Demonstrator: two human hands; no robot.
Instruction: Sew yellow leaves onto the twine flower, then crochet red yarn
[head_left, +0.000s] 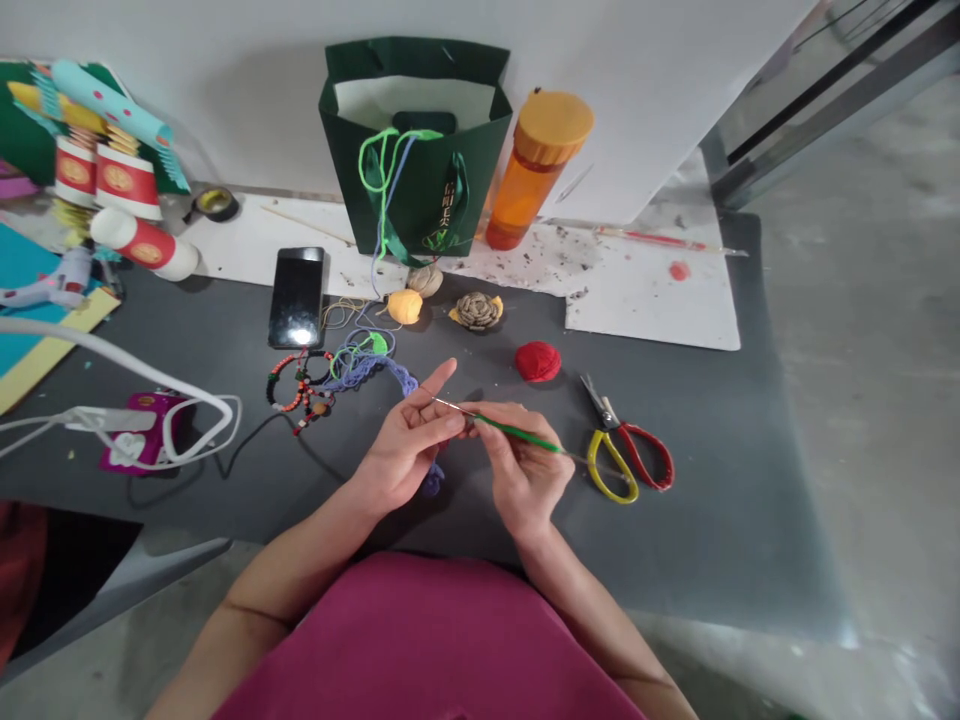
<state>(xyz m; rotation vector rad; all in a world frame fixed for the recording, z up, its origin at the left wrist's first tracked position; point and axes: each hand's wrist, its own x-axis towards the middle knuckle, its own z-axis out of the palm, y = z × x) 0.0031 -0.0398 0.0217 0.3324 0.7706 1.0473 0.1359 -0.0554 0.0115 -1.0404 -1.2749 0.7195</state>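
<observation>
My right hand (529, 465) is closed round a crochet hook (521, 432) with a green handle, its metal tip pointing left. Opposite it, my left hand (412, 440) pinches purple crochet work (433, 478), which hangs below the fingers and is mostly hidden by them. Its index finger is raised beside the hook's tip. More purple crochet (367, 370) trails over the table to the left of that hand. A red ball of yarn (538, 361) lies beyond my right hand, and scissors (616, 440) with one yellow and one red handle lie to its right.
A dark green paper bag (420, 190) and an orange bottle (536, 170) stand at the back. A phone (297, 297), beaded bracelets (300, 390), a yellow yarn ball (405, 306) and a crocheted flower (478, 311) lie nearer. White cables (202, 400) cross the left side.
</observation>
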